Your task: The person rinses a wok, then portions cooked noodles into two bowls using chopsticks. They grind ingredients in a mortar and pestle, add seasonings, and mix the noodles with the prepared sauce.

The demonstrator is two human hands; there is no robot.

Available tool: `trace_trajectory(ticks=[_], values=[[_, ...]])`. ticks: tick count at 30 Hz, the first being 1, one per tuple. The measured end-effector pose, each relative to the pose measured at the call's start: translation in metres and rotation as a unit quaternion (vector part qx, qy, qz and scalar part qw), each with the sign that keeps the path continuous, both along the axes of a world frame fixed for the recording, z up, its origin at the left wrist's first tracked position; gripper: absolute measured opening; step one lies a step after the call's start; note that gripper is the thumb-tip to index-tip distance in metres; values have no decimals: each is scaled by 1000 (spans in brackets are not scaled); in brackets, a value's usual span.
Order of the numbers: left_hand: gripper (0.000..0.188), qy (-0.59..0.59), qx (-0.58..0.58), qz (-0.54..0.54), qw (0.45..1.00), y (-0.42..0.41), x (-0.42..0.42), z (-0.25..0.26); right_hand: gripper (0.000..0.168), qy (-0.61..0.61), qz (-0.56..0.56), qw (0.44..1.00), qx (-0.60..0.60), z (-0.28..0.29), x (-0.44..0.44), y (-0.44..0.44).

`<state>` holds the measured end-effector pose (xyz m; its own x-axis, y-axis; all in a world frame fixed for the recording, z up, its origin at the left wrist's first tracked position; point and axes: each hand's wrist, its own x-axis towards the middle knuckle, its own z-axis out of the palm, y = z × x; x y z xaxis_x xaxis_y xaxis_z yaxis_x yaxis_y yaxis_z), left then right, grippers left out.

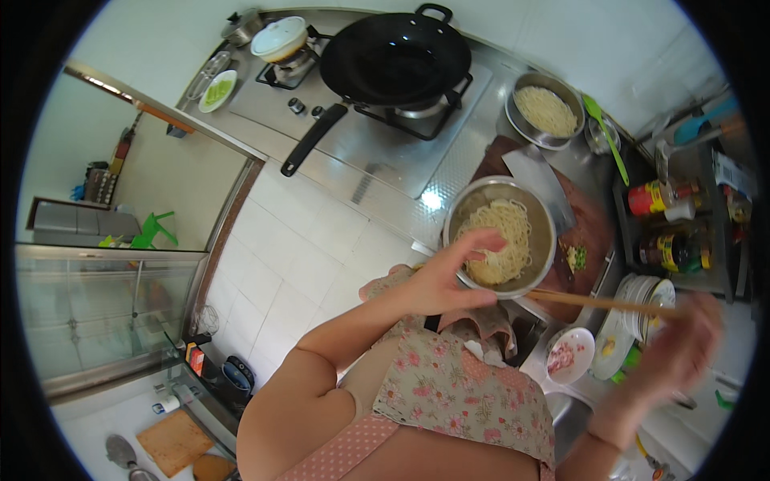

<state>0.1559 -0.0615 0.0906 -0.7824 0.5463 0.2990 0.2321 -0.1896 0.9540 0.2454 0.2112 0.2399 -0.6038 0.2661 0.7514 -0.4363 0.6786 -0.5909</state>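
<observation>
A round metal bowl [546, 240] of pale thin noodles [502, 225] is in front of me, overlapping a dark wooden cutting board [592, 216]. My left hand [448, 270] is at its near left rim. The curved fingers are over the noodles, and the thumb lies along the rim. Whether it grips the bowl is not clear. To the right, my right hand [680, 343] is blurred and holds long wooden chopsticks [592, 300], which point left to the bowl's near edge. A broad cleaver blade [541, 183] lies on the board, past chopped green and pale bits [575, 257].
A black wok [391, 60] sits on the stove, its handle [316, 138] jutting over the counter's edge. More noodles fill a metal pot [546, 111]. On the right are a rack with bottles [674, 249], stacked plates [634, 300] and a white bowl of raw minced meat [571, 355].
</observation>
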Motion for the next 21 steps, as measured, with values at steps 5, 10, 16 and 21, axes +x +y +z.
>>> trace_trajectory(ticks=[5,10,16,21], values=[[20,-67,-209,-203,954,24,6,12,9,-147,85,915,-367,-101,-69,-44],[17,-158,-205,-98,961,33,23,-5,25,-67,75,954,283,-144,-52,-43],[18,-81,-217,-160,960,31,24,-4,27,-126,44,963,234,-175,-32,-39],[30,-7,-144,276,950,9,9,-43,13,-268,62,941,-197,-151,-27,-31]])
